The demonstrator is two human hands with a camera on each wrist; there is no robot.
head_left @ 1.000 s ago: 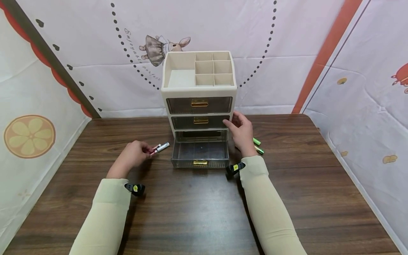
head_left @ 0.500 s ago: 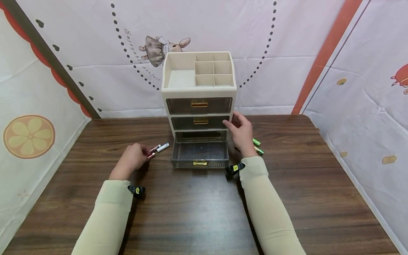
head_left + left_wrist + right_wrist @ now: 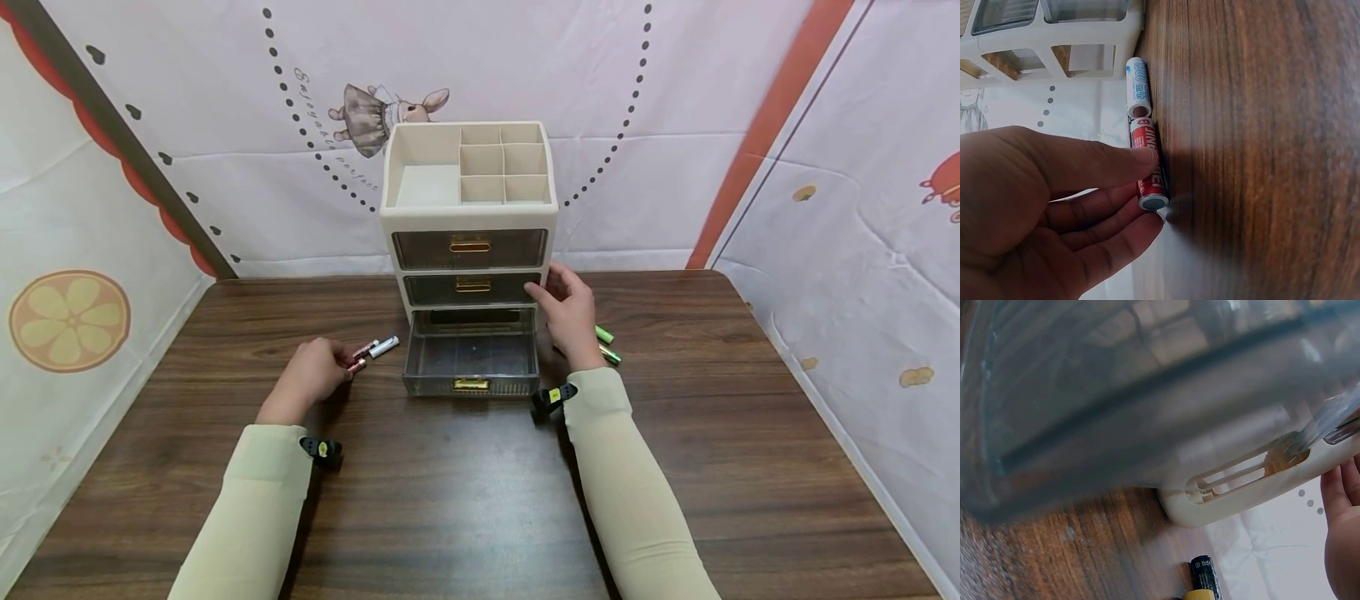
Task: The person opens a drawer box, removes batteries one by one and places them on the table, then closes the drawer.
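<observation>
My left hand [image 3: 311, 375] pinches a red AA battery [image 3: 1149, 162] between thumb and fingers, low over the table. Beyond it lies a white battery [image 3: 1139, 87], and a second reddish battery [image 3: 365, 350] shows beside that one in the head view. The cream drawer organizer [image 3: 468, 218] stands at the table's back, its bottom clear drawer [image 3: 472, 358] pulled out with nothing seen inside. My right hand [image 3: 570, 321] holds the organizer's right side, thumb at the front edge by the middle drawer and fingers along the side wall.
Green batteries [image 3: 604, 334] lie right of the organizer, partly hidden by my right hand. A dark battery [image 3: 1205, 575] shows in the right wrist view. A patterned cloth [image 3: 637, 208] hangs behind the wooden table [image 3: 465, 492].
My left hand has shifted slightly toward me, and the red battery at its fingertips has come away from the other two. My right hand stays in place.
</observation>
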